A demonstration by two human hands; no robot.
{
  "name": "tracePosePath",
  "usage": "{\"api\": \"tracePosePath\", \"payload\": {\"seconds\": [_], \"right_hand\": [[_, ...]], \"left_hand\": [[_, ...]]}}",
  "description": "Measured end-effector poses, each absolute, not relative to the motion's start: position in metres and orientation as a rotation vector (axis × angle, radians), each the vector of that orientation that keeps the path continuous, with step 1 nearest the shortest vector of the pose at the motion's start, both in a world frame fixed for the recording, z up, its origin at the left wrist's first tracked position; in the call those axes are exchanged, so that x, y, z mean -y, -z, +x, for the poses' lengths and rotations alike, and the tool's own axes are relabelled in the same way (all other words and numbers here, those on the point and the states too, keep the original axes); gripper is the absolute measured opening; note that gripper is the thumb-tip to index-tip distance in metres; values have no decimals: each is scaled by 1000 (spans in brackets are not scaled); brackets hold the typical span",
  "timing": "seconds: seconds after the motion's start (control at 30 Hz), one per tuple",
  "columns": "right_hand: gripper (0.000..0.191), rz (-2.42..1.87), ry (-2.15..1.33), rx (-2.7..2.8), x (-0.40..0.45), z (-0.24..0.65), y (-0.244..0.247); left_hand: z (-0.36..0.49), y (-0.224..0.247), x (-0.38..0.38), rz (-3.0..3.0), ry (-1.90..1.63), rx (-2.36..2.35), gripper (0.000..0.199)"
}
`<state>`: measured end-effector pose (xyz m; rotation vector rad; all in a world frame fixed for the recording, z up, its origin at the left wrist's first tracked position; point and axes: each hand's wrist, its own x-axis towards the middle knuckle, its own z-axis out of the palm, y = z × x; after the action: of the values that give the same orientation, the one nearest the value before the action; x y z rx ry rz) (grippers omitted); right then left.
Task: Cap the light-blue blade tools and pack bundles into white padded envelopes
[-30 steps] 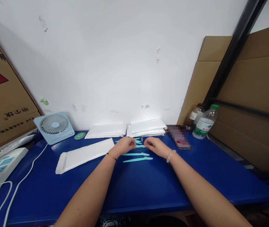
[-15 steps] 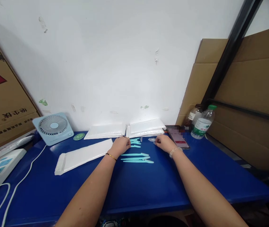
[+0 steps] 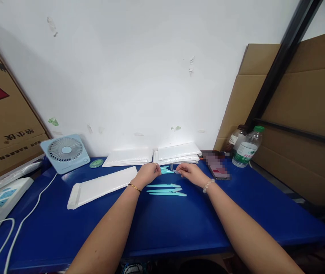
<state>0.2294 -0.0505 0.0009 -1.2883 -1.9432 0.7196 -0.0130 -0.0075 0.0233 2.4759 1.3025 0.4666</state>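
My left hand point(image 3: 148, 174) is closed around the handle end of a turquoise eyebrow razor point(image 3: 167, 172), which points right. My right hand point(image 3: 192, 174) pinches a small clear plastic cap point(image 3: 176, 171) close to the razor's tip; whether the two touch I cannot tell. Behind the held razor lie other turquoise razors point(image 3: 165, 167), partly hidden by my left fingers. Another small clear cap point(image 3: 171, 166) sits near them. In front of my hands, several more razors point(image 3: 166, 190) rest side by side on the blue table point(image 3: 176, 224).
A white padded envelope point(image 3: 102, 186) lies left of my hands. Two stacks of white envelopes point(image 3: 129, 156) are against the wall. A blue fan point(image 3: 65, 152) and a power strip point(image 3: 5, 207) stand left. On the right are a phone point(image 3: 219, 167) and a water bottle point(image 3: 247, 150).
My right hand has moved left with the clear cap, up to the tip of the razor in my left hand. The left hand has shifted very slightly right.
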Motion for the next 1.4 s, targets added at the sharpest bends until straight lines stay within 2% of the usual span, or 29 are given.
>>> {"api": "tracePosePath", "payload": {"seconds": [0.23, 0.43, 0.5, 0.63, 0.7, 0.83, 0.97, 1.23, 1.33, 1.4], "right_hand": [[17, -1312, -719, 1948, 56, 221, -8], [19, -1239, -1016, 2027, 65, 218, -19], [19, -1316, -881, 2032, 63, 226, -21], [16, -1573, -248, 1927, 52, 253, -19], [15, -1673, -98, 1915, 47, 264, -15], [9, -1706, -96, 2001, 42, 268, -3], [11, -1644, -90, 2100, 41, 253, 4], [9, -1675, 264, 2241, 40, 228, 2], [9, -1648, 232, 2211, 41, 224, 4], [9, -1612, 78, 2137, 40, 225, 5]], "left_hand": [[-10, -25, 11, 2438, -468, -1244, 16], [-7, -35, 21, 2368, -178, -1004, 18], [-8, -34, 21, 2383, -185, -1035, 19], [-13, -25, 11, 2557, -385, -1297, 22], [-16, -19, 5, 2633, -429, -1437, 24], [-19, -13, -2, 2630, -404, -1509, 18], [-18, -14, -1, 2603, -380, -1509, 13], [-19, -15, -1, 2543, -422, -1483, 10], [-18, -17, 1, 2491, -467, -1458, 11], [-17, -19, 2, 2450, -514, -1440, 13]]}}
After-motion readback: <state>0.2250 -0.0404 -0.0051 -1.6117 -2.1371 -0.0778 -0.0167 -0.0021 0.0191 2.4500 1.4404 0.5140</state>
